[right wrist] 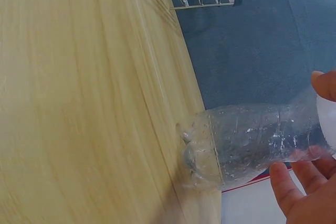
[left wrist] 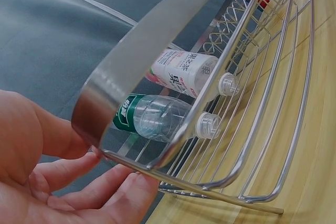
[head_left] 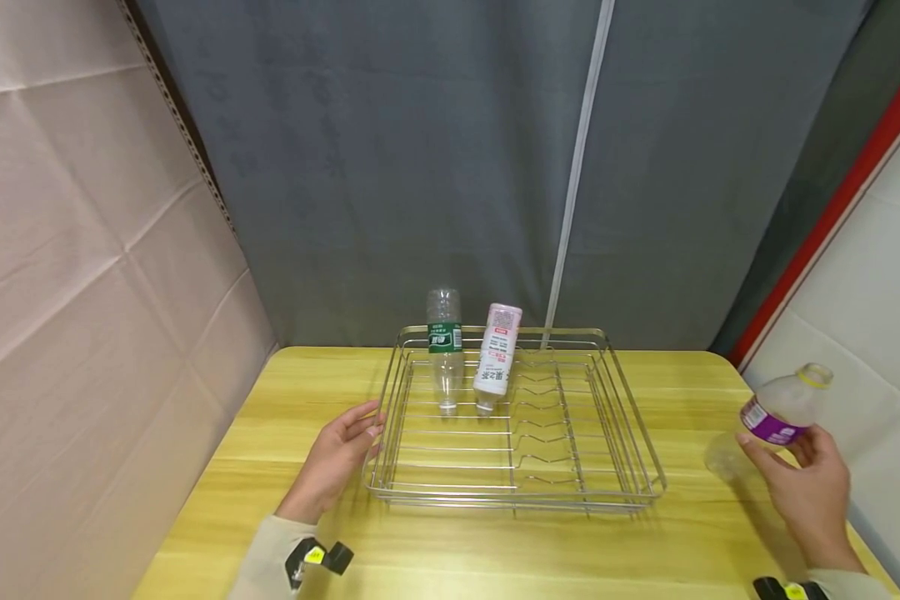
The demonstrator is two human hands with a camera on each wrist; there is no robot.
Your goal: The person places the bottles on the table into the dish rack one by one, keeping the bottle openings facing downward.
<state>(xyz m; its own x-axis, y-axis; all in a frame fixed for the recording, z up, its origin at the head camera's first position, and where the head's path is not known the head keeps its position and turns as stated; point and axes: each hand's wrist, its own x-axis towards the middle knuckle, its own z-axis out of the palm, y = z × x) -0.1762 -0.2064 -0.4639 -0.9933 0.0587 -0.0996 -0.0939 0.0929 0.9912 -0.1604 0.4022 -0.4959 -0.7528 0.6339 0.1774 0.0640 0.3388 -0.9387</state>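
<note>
A wire dish rack (head_left: 510,502) stands in the middle of a yellow wooden table (head_left: 270,433). Two bottles stand neck down at its far left: a clear one with a green label (head_left: 445,350) and a white one with pink print (head_left: 497,354). My left hand (head_left: 367,425) rests on the table, its fingertips touching the rack's left front corner (left wrist: 157,40). The left wrist view shows the green-label bottle (left wrist: 157,119) and the white bottle (left wrist: 184,72) through the wires, beyond my left hand (left wrist: 79,150). My right hand (head_left: 787,454) grips a tilted clear bottle with a purple label (head_left: 776,417) at the table's right edge. That bottle's base (right wrist: 247,140) hangs just over the wood, in my right hand (right wrist: 304,129).
A grey curtain (head_left: 420,167) hangs behind the table and a beige padded wall (head_left: 82,292) closes the left side. The table's right edge (right wrist: 194,103) drops off to a grey floor. The rack's right half holds only plate wires (head_left: 547,417).
</note>
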